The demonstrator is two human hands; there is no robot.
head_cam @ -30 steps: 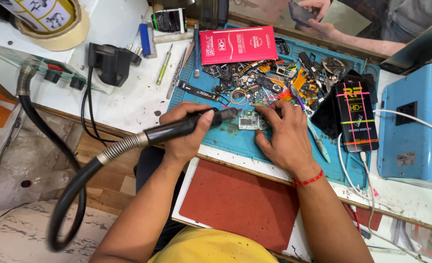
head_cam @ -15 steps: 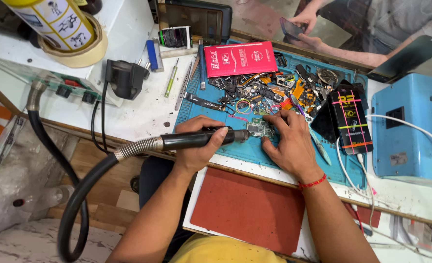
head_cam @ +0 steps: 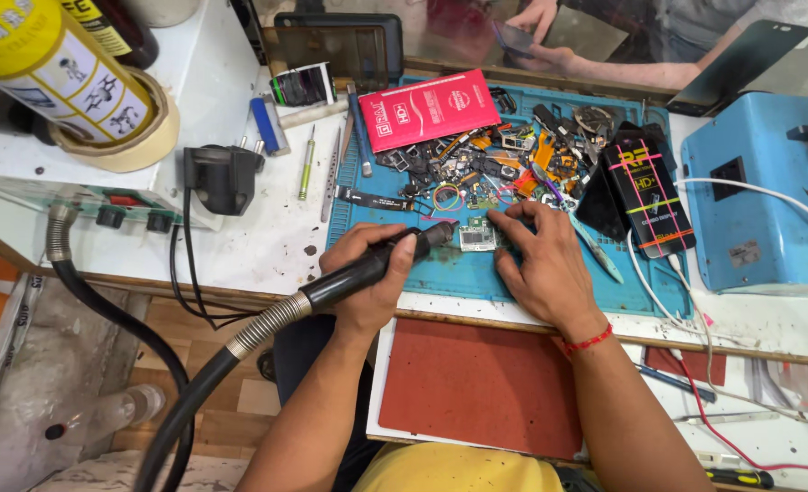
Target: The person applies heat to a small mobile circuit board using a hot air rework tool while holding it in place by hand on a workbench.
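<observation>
While the right hand (head_cam: 542,264) pins the small circuit board (head_cam: 477,234) flat, nozzle work stays steady.
Left hand (head_cam: 368,273) grips the hot-air handpiece (head_cam: 377,264), tip at the board's nine o'clock.

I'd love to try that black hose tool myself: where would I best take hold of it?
Grip the black tool on its straight barrel, just behind the tip, as the left hand does, coming from the near side. The hose trails back left, so the tip points at the small circuit board.
</observation>
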